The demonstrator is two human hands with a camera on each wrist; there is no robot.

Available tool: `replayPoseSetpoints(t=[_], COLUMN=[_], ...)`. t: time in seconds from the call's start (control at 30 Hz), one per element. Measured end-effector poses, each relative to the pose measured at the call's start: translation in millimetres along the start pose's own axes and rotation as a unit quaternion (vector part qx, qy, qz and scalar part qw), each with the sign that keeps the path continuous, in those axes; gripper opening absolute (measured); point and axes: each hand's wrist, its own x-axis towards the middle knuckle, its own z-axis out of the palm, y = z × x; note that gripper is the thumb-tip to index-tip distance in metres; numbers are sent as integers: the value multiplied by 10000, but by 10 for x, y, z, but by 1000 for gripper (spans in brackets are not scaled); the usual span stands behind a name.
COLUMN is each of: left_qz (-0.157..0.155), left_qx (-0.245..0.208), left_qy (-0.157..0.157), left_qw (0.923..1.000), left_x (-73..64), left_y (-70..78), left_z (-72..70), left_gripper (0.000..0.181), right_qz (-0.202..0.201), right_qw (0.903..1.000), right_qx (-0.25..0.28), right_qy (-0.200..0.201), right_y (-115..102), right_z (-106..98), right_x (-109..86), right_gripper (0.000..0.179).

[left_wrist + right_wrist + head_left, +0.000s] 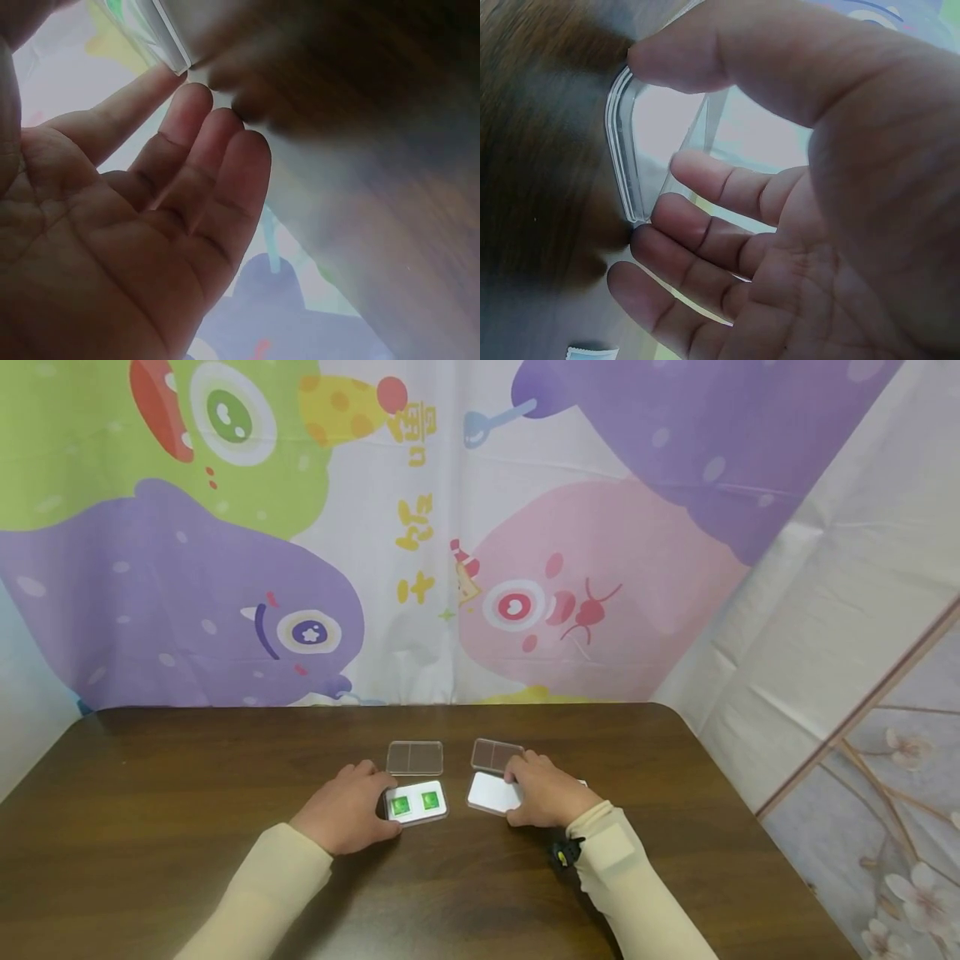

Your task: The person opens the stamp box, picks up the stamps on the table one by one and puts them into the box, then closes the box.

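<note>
A small clear case with a white inside (415, 814) lies on the table, two green squares (430, 800) showing in it. My left hand (348, 810) holds its left end between thumb and index finger. In the left wrist view the index fingertip meets the edge of the case (169, 37), and the other fingers extend past it. To the right is a second clear case with a plain white inside (493, 793). My right hand (551, 791) grips it at the right end, thumb on the near edge (619, 142) and fingers on the far one. The palm hides part of it.
Two clear, divided lids, a left one (415, 758) and a right one (495, 755), lie just behind the cases. A small pale piece with a serrated edge (592, 353) lies beyond my right fingers. The brown table (187, 777) ends at a patterned cloth (420, 668).
</note>
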Motion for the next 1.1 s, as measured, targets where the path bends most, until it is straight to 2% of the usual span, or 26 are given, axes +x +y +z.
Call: replayPoseSetpoints(t=[0.27,0.5,0.73,0.93,1.1], left_qz=[-122,-119,-144,137,523], left_qx=[174,173,124,110,106], left_qy=[158,194,364,573,386], left_qw=[9997,9996,9992,9982,9978], left_x=[4,10,16,29,38], left_y=[-70,-74,-73,-22,57], left_z=[-8,-11,2,-10,-13], left_gripper=[56,56,76,77,64], right_qz=[-43,-55,-45,-19,11], right_qw=[10000,10000,9999,10000,9999], right_qx=[-5,-13,91,-15,-49], right_qy=[39,51,49,15,-99], right_y=[-16,-8,-8,-15,-31], right_z=[-2,-8,-9,-8,-11], right_x=[-4,1,-2,0,-12], right_gripper=[45,42,46,49,47])
